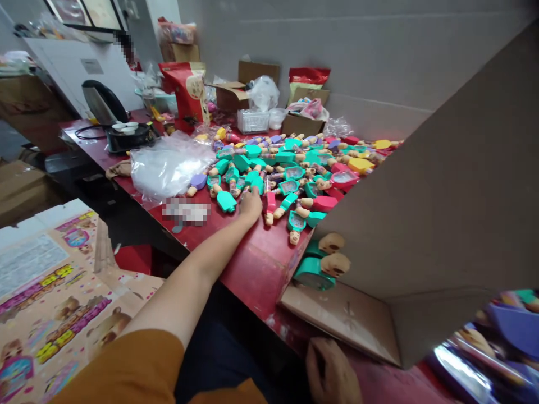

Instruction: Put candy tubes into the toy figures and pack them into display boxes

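My left hand (251, 203) stretches out to the near edge of a heap of small plastic toys on the red table (261, 258). Its fingers are closed on a green bear-headed toy (255, 180), partly hidden by the hand. Another green toy (226, 201) lies just left of it, and a pink toy (270, 207) just right. Low in the view, my right hand (332, 373) rests by the table's front edge below an open cardboard box (345, 320). Its fingers are loosely curled, thumb apart, with nothing visible in them. Two green toys (315, 272) with tan heads sit at the box's opening.
A large box panel (429, 185) blocks the right side. Purple toys (514, 331) show at lower right. Clear plastic bags (170, 168) lie left of the heap. Printed cartons (63, 303) are stacked at left. Behind stand a kettle (101, 104) and a red pouch (187, 92).
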Tool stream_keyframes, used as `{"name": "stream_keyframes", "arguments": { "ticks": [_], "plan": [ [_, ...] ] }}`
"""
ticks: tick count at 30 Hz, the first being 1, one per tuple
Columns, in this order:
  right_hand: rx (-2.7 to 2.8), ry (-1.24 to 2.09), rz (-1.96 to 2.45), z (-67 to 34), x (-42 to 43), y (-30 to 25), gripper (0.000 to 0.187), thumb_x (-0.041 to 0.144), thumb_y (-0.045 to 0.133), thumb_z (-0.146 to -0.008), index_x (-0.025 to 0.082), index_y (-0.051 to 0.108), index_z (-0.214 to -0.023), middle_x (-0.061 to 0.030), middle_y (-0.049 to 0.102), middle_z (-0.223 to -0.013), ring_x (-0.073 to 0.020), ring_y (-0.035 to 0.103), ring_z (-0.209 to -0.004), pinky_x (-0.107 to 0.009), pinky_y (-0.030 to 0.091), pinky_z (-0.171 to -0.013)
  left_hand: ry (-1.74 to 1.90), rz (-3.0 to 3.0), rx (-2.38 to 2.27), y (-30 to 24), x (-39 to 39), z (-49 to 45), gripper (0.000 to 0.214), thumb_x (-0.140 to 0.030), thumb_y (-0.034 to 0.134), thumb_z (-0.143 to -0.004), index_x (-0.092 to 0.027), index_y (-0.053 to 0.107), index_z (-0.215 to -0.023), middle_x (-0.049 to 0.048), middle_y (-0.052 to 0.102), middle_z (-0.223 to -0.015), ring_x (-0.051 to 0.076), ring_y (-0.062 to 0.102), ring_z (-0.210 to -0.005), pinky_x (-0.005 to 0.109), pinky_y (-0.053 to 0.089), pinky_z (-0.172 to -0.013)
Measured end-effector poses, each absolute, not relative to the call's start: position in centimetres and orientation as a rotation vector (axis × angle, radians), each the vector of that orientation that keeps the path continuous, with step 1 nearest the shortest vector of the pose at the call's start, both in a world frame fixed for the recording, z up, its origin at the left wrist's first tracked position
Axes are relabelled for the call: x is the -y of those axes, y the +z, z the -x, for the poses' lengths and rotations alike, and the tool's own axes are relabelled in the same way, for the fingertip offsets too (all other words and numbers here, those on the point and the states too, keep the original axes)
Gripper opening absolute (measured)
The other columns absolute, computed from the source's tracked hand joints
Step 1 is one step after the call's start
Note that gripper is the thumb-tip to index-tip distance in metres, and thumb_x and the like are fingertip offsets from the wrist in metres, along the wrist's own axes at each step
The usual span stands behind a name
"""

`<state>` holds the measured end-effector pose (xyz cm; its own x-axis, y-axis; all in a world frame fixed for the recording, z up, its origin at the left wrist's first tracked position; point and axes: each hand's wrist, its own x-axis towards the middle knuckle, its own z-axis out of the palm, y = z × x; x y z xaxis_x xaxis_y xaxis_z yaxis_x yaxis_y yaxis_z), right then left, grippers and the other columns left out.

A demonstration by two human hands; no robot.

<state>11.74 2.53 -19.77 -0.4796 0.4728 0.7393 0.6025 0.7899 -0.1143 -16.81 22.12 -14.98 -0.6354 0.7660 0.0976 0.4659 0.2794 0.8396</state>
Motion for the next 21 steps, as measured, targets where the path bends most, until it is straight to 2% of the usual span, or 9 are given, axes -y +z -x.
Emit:
{"name": "stream_keyframes", "arguments": {
  "ticks": [3, 7, 9, 10, 12, 14, 16, 17, 21],
  "plan": [
    [2.168, -0.251, 0.749, -12.0, -2.2, -19.9, 0.015, 0.019, 0.040, -0.092, 0.016, 0.054, -0.087, -0.0050, 0.065, -0.066, -0.0158, 0.063, -0.061, -0.026, 0.054, -0.057, 1.494, -0.985, -2.038, -13.2, -19.4, 16.2, 0.015, -0.027, 0.040, -0.092, -0.016, 0.046, -0.100, 0.0029, 0.054, -0.087, 0.011, 0.054, -0.071, 0.026, 0.046, -0.066],
    [2.151, -0.043, 0.722, -12.4, -2.0, -19.7, 0.011, 0.016, 0.044, -0.089, 0.018, 0.055, -0.090, -0.0036, 0.065, -0.069, -0.0158, 0.063, -0.061, -0.027, 0.054, -0.056, 1.621, -0.866, -1.698, -11.1, -10.5, 13.7, 0.015, -0.032, 0.021, -0.094, -0.023, 0.032, -0.092, -0.0047, 0.042, -0.068, 0.005, 0.033, -0.044, 0.015, 0.030, -0.044],
    [2.089, 0.120, 0.767, -12.4, -1.8, -18.8, 0.008, 0.017, 0.048, -0.087, 0.020, 0.055, -0.089, -0.0026, 0.064, -0.068, -0.0156, 0.062, -0.060, -0.026, 0.053, -0.054, 1.559, -0.792, -1.472, -10.5, -5.4, 12.6, 0.025, -0.044, 0.028, -0.091, -0.022, 0.030, -0.079, -0.0063, 0.035, -0.060, 0.005, 0.023, -0.040, 0.014, 0.023, -0.038],
    [2.012, 0.239, 0.821, -12.2, -1.7, -18.1, 0.007, 0.017, 0.050, -0.085, 0.020, 0.055, -0.089, -0.0019, 0.063, -0.068, -0.0150, 0.062, -0.060, -0.025, 0.052, -0.053, 1.501, -0.664, -1.195, -10.4, -3.2, 12.1, 0.031, -0.048, 0.038, -0.087, -0.021, 0.029, -0.074, -0.0072, 0.031, -0.058, 0.003, 0.018, -0.039, 0.013, 0.020, -0.037],
    [1.748, 0.609, 0.918, -11.6, -1.5, -16.1, 0.010, 0.019, 0.055, -0.084, 0.022, 0.054, -0.093, -0.0011, 0.062, -0.072, -0.0134, 0.061, -0.061, -0.023, 0.052, -0.054, 1.298, -0.461, -0.750, -10.5, 0.3, 11.3, 0.042, -0.052, 0.048, -0.082, -0.019, 0.028, -0.067, -0.0086, 0.026, -0.053, 0.002, 0.012, -0.037, 0.012, 0.014, -0.034],
    [1.398, 1.030, 0.883, -10.7, -1.6, -13.6, 0.022, 0.029, 0.060, -0.082, 0.025, 0.052, -0.103, -0.0024, 0.062, -0.085, -0.0143, 0.062, -0.070, -0.027, 0.054, -0.061, 1.004, -0.334, -0.445, -10.9, 2.4, 10.4, 0.044, -0.055, 0.044, -0.084, -0.019, 0.029, -0.065, -0.0096, 0.023, -0.048, 0.001, 0.008, -0.034, 0.012, 0.010, -0.031],
    [1.135, 1.316, 0.761, -9.7, -2.0, -11.2, 0.039, 0.047, 0.065, -0.075, 0.026, 0.053, -0.105, -0.0046, 0.061, -0.096, -0.0182, 0.063, -0.082, -0.032, 0.055, -0.069, 0.766, -0.309, -0.340, -11.6, 3.2, 9.2, 0.040, -0.056, 0.038, -0.086, -0.020, 0.031, -0.070, -0.0105, 0.025, -0.045, 0.001, 0.007, -0.031, 0.012, 0.009, -0.030],
    [1.062, 1.420, 0.732, -9.3, -2.2, -10.2, 0.041, 0.052, 0.065, -0.073, 0.025, 0.055, -0.101, -0.0045, 0.062, -0.095, -0.0188, 0.063, -0.084, -0.033, 0.055, -0.070, 0.713, -0.346, -0.359, -12.0, 3.3, 8.6, 0.037, -0.056, 0.038, -0.087, -0.021, 0.031, -0.074, -0.0106, 0.029, -0.045, 0.002, 0.009, -0.031, 0.011, 0.010, -0.030],
    [0.925, 1.564, 0.792, -9.2, -3.0, -8.2, 0.026, 0.048, 0.061, -0.078, 0.023, 0.056, -0.083, 0.0010, 0.058, -0.070, -0.0125, 0.059, -0.067, -0.025, 0.052, -0.061, 0.791, -0.612, -0.533, -13.2, 2.9, 6.5, 0.036, -0.055, 0.046, -0.083, -0.023, 0.031, -0.087, -0.0101, 0.041, -0.049, 0.003, 0.020, -0.034, 0.010, 0.016, -0.032]
  ]
}}
